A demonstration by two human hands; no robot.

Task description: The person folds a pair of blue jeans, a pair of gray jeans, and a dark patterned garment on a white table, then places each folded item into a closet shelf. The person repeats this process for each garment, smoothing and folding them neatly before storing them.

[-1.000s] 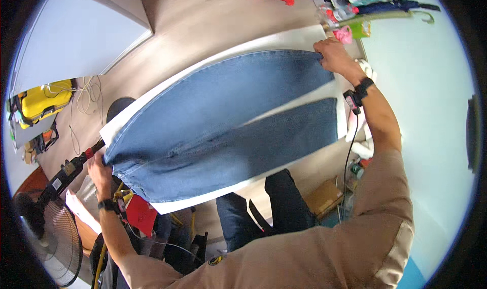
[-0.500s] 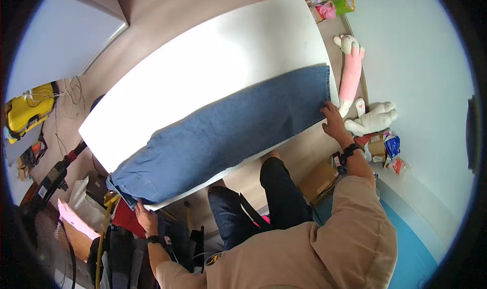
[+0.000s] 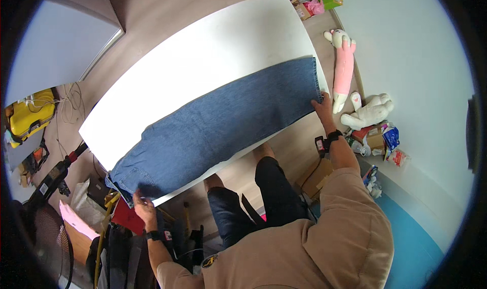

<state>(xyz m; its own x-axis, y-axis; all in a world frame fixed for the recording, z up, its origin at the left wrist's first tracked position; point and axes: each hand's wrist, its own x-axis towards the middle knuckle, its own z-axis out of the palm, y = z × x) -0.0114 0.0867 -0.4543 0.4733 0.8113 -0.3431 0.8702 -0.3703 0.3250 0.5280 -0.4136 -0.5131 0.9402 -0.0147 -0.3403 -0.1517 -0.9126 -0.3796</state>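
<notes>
A pair of blue jeans [image 3: 228,114], folded lengthwise, lies along the near side of a white table [image 3: 203,50]. The waistband end is at the lower left and the leg hems are at the right. My left hand [image 3: 145,210] is at the near edge beside the back pocket and waistband, fingers apart and fingertips at the cloth. At the near corner of the hems, my right hand [image 3: 323,109] is closed on the denim, its thumb on top. The undersides of the jeans are hidden.
Two plush toys, a pink-and-white one [image 3: 344,68] and a white one [image 3: 369,110], lie beyond the table's right end. A yellow case [image 3: 33,114] stands at the far left. A mesh-covered fan [image 3: 48,238] and clutter fill the lower left. A cardboard box [image 3: 313,180] is near my right forearm.
My left hand has shifted from the waistband corner slightly right along the near edge, its fingers spreading. My right hand stays at the hem corner. The whole view has shifted a little.
</notes>
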